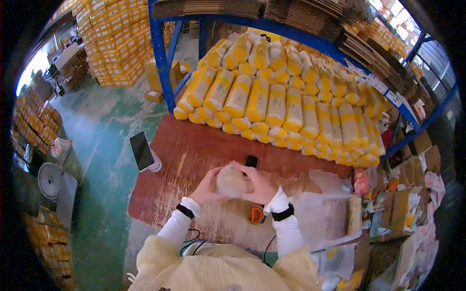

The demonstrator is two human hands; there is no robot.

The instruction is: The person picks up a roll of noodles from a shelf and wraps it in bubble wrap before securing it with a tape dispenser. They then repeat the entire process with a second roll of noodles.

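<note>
In the head view, the left hand (206, 190) and the right hand (259, 186) both close around one pale bundle (231, 182). The fingers curl over its sides and hold it just above the counter (189, 145), in front of the person's chest. The bundle looks wrapped in clear film, but I see no yellow band on it.

Beyond the bundle lies a big stack of yellow-banded packs (276, 104), row over row. This part of the work seems already done, and the bundle appears to be the one piece not yet finished.

Just beyond the bundle stands a small black object (251, 161) — what it is, I cannot tell. Just below the bundle, beside the right wrist, lies an orange tape roll (255, 214). Right of the bundle lie loose clear bags (330, 213) — maybe supply for more pieces. Well left of the bundle, a phone (141, 150) stands up at the counter edge.
</note>
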